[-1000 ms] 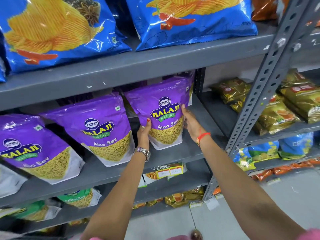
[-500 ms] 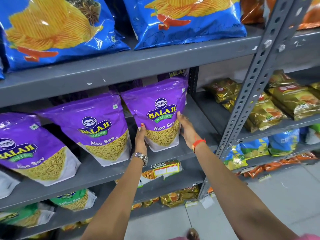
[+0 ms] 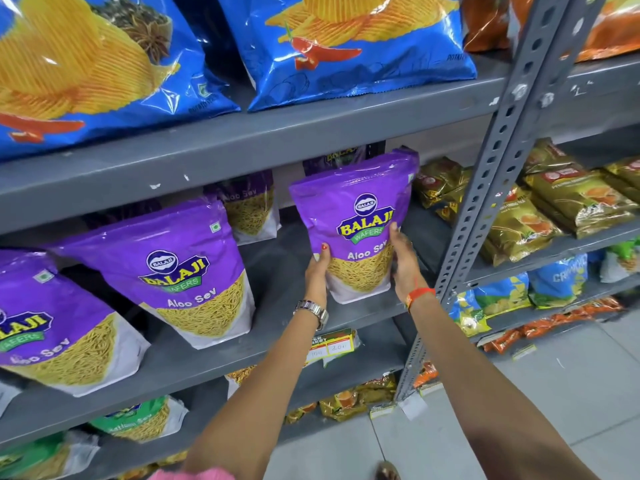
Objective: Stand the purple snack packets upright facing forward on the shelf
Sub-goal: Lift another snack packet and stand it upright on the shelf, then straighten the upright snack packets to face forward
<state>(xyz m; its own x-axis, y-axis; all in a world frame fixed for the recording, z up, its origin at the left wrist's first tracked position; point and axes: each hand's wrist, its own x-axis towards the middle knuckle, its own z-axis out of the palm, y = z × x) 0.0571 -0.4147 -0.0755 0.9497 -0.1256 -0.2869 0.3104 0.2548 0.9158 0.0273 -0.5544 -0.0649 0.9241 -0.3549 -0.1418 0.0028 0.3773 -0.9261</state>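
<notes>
A purple Balaji Aloo Sev packet [image 3: 353, 216] stands upright, label forward, at the right end of the grey middle shelf [image 3: 277, 341]. My left hand [image 3: 317, 268] grips its lower left edge and my right hand [image 3: 403, 261] grips its lower right edge. Two more purple packets, one in the middle [image 3: 180, 271] and one at the left edge [image 3: 45, 320], lean back facing forward on the same shelf. Behind them another purple packet [image 3: 249, 206] stands deeper in, and one more peeks out above the held packet.
Large blue chip bags [image 3: 346, 46] fill the shelf above. A perforated grey upright post [image 3: 491, 188] rises just right of my right hand. Gold packets [image 3: 568, 199] sit on the neighbouring rack. Green packets and a price tag [image 3: 330, 346] lie on the lower shelves.
The held packet has been pushed farther back and to the right on the shelf, opening a wider gap to the middle packet. Both hands stay on its lower edges.
</notes>
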